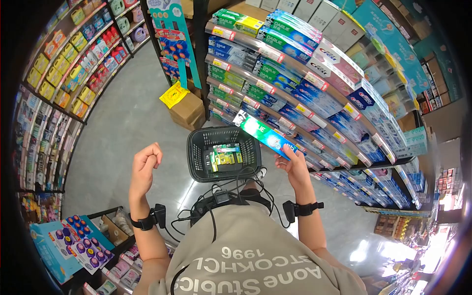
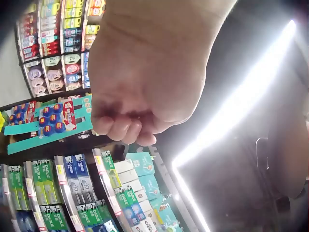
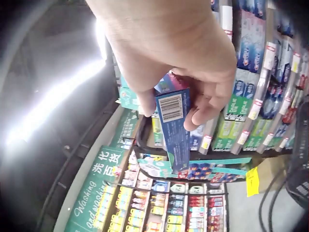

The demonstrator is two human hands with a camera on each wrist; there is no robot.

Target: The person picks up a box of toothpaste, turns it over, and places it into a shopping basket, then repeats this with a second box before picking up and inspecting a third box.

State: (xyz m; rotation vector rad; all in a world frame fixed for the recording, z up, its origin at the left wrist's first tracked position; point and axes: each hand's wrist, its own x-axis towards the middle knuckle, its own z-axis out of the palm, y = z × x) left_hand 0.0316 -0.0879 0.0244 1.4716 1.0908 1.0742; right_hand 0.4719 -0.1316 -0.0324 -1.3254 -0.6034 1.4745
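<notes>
A green and blue toothpaste box (image 1: 265, 133) is held by one end in the right hand (image 1: 296, 169), above the basket's right rim. In the right wrist view the thumb and fingers of the right hand (image 3: 178, 58) pinch the box (image 3: 175, 130), its barcode side showing. The left hand (image 1: 145, 169) is raised left of the basket, fingers curled in and holding nothing; the left wrist view shows the left hand (image 2: 145, 82) with fingers folded to the palm. Several green and yellow packs (image 1: 226, 156) lie in the black basket (image 1: 194, 169).
Shelves of toothpaste boxes (image 1: 295, 93) rise ahead and to the right. A cardboard box (image 1: 188, 112) with a yellow bag (image 1: 174, 94) stands beyond the basket. Bottle shelves (image 1: 64, 64) curve along the left, and a display bin (image 1: 118, 228) is at lower left. Cables (image 1: 236, 184) hang near the waist.
</notes>
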